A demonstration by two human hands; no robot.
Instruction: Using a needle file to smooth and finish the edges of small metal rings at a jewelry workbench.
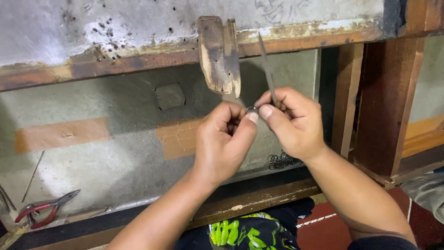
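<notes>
Just right of frame centre, both hands meet above the grey workbench (115, 153), below the worn wooden block (219, 54) fixed on the rusted upper rail. The right hand (293, 122) is clenched on a thin metal file (267, 69), long axis near vertical, tip rising towards the upper edge, its lower end at the left hand's (224, 141) pinch. The left thumb and fingers grasp a small metal ring (251, 109), held between both thumbs, touching the file; the hands are equally near
</notes>
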